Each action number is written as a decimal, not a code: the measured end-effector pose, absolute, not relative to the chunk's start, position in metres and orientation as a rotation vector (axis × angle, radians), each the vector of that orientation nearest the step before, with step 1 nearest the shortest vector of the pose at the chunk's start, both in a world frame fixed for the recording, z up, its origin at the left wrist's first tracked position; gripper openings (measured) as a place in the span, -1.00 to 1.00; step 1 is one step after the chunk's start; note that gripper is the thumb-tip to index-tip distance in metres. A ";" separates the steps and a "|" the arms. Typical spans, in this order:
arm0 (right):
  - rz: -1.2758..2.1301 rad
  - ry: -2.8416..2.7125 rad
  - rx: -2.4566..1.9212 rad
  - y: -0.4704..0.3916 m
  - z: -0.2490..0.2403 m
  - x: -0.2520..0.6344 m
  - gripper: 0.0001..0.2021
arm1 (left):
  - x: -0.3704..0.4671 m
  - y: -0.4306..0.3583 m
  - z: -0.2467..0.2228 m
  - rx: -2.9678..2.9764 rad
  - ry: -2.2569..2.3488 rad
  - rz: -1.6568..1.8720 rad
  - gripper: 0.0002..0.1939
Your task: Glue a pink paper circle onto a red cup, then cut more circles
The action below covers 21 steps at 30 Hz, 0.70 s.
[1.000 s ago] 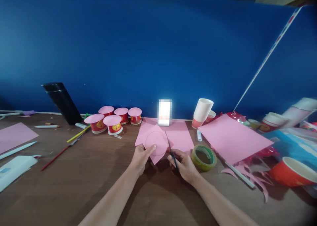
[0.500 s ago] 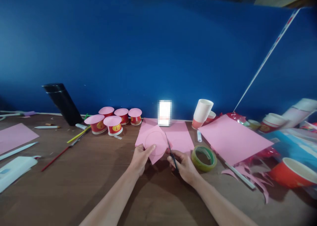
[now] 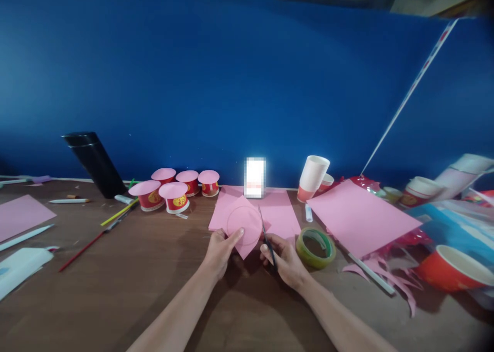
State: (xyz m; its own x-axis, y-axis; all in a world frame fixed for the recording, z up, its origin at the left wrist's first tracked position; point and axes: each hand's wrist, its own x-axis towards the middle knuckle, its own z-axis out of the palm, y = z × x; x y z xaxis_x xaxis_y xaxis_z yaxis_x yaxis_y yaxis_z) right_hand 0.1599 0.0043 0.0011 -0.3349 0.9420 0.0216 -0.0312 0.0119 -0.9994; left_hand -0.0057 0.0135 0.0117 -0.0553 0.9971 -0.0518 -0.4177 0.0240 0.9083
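My left hand (image 3: 222,251) pinches a small piece of pink paper (image 3: 244,221) with its thumb on top. A circle outline is drawn on that paper. My right hand (image 3: 284,262) is closed round the dark handles of a pair of scissors (image 3: 269,243), whose blades point away from me along the paper's right edge. Whether the blades are parted I cannot make out. Beneath and behind the piece lie larger pink sheets (image 3: 283,208) on the table. A roll of tape (image 3: 315,248) sits just right of my right hand.
Several red cups topped with pink discs (image 3: 173,191) stand left of centre, near a black flask (image 3: 96,164). A bright blurred screen (image 3: 254,177) is at the back. On the right are stacked paper cups (image 3: 314,177), a pink sheet (image 3: 363,218), paper scraps (image 3: 397,285) and an orange cup (image 3: 443,269).
The view has shifted slightly, so the table things sit a little further left. The pink piece is turned slightly in my left hand. Both hands keep their hold.
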 end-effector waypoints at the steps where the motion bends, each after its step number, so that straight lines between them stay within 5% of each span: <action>1: 1.463 -1.433 -0.997 0.005 0.000 0.160 -0.60 | -0.005 0.013 0.012 0.823 0.951 1.393 -0.64; 21: 1.463 -1.384 -1.024 0.006 -0.002 0.158 -0.60 | -0.006 0.013 0.012 0.816 0.973 1.361 -0.69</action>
State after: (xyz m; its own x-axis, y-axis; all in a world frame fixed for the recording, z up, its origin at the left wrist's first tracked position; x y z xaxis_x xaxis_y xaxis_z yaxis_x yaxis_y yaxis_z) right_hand 0.1584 0.0065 -0.0020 -0.2994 0.9541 -0.0066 -0.0464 -0.0214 -0.9987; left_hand -0.0057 0.0129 0.0120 -0.0394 0.9953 -0.0885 -0.4059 0.0649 0.9116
